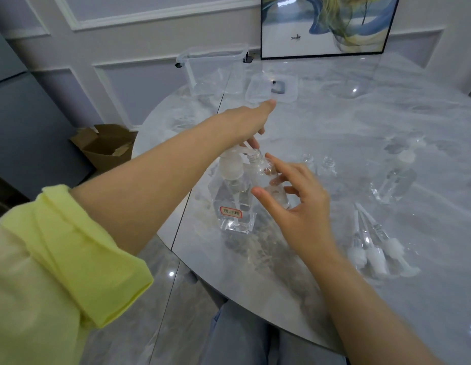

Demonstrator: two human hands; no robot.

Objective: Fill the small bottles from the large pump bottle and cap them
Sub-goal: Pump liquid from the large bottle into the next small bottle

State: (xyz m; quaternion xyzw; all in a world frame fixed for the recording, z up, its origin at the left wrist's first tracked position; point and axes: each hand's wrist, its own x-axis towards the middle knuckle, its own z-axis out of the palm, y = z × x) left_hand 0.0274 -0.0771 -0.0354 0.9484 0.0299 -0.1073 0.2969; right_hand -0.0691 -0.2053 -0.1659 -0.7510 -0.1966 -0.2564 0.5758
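At the lower right of the frame three droppers (371, 248) lie loose on the marble table (321, 114), so no capping has begun; just left of centre the right hand (295, 204) holds a small bottle (268, 177) with curled fingers, its open neck tipped under the spout of the large pump bottle (235, 198), while the left hand (251, 122) rests on the pump head (whether it grips or only presses, I cannot tell). Beyond, right of centre, two more small bottles (318, 167) stand uncapped and look empty; most filling seems left.
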